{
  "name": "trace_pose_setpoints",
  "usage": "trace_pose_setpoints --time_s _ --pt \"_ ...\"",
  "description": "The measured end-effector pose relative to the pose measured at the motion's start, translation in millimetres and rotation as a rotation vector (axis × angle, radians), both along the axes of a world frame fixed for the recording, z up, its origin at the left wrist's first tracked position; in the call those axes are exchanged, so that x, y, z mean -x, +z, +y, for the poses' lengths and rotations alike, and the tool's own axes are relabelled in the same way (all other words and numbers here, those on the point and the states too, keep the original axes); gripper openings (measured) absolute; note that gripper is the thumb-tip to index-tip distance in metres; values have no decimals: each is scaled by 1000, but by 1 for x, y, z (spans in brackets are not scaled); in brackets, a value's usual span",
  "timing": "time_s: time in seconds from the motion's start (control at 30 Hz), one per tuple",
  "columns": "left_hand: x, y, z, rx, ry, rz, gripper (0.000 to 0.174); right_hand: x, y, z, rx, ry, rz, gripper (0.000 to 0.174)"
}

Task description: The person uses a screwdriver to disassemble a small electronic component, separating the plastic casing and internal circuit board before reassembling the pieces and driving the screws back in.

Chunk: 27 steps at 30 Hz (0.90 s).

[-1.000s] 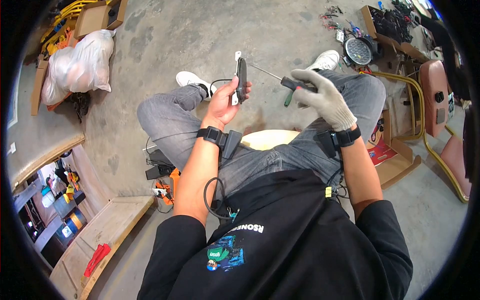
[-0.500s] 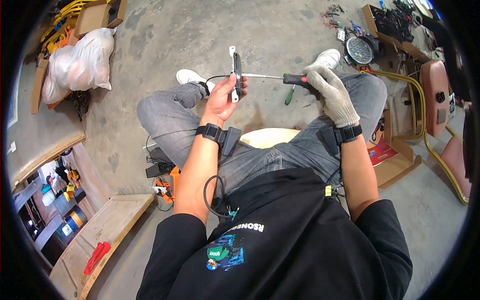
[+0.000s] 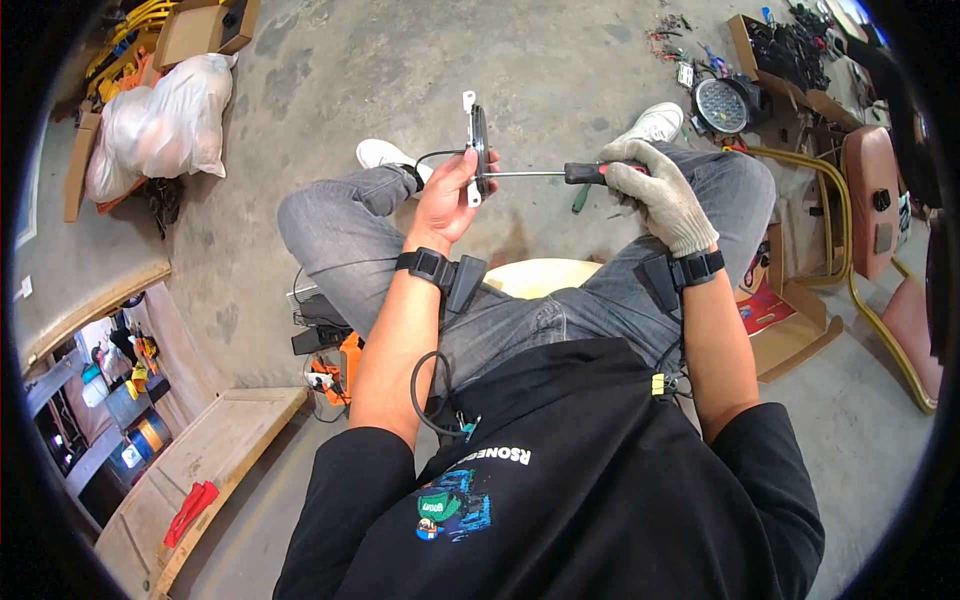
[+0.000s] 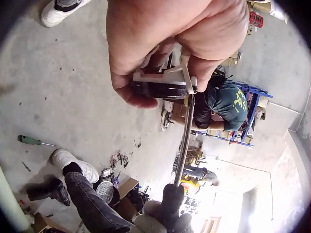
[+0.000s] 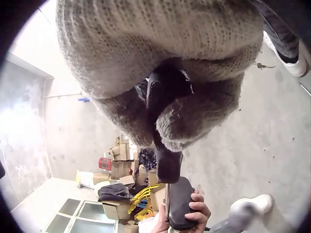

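My bare left hand (image 3: 442,203) grips an upright black oval lamp-like unit (image 3: 480,150) with a white metal bracket (image 3: 469,102) and a black cable (image 3: 437,156). In my gloved right hand (image 3: 662,195) is a screwdriver (image 3: 583,173) with a black and red handle, lying level and pointing left. Its tip meets the unit's lower end, right at a bracket tab, as the left wrist view shows along the metal shaft (image 4: 184,141). Gloved fingers (image 5: 194,116) wrap the handle in the right wrist view, where the unit's smooth black face (image 5: 181,201) shows beyond.
A green-handled screwdriver (image 3: 580,197) lies on the concrete floor between my feet. To the right are a round lamp (image 3: 722,104), an open cardboard box (image 3: 800,330) and a gold-framed chair (image 3: 848,220). White plastic bags (image 3: 160,130) stand left. Another person (image 4: 228,104) crouches ahead.
The screwdriver has swung from a slant to level, and its tip has come to the unit, then down to its lower end. The left hand has shifted the unit slightly.
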State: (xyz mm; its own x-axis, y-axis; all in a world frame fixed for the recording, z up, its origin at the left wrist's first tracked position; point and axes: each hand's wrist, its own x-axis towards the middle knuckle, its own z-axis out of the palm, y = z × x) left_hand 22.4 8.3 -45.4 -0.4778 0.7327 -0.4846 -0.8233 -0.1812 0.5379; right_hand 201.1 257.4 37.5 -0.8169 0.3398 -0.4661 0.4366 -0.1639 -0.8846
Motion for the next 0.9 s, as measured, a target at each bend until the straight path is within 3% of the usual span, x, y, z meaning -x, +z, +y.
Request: trace_pose_setpoints --time_s 0.4,0.7,0.77,0.9 --pt "1 -2 -1 -27 2 6 30 -1 -3 1 19 -6 -10 43" --pt "0 8 0 0 -18 66 31 5 6 1 176 -37 -161 41" --pt "0 9 1 24 -25 87 31 2 -1 9 130 29 -242 50" --pt "0 8 1 55 -51 120 32 0 -13 3 47 -17 -48 48"
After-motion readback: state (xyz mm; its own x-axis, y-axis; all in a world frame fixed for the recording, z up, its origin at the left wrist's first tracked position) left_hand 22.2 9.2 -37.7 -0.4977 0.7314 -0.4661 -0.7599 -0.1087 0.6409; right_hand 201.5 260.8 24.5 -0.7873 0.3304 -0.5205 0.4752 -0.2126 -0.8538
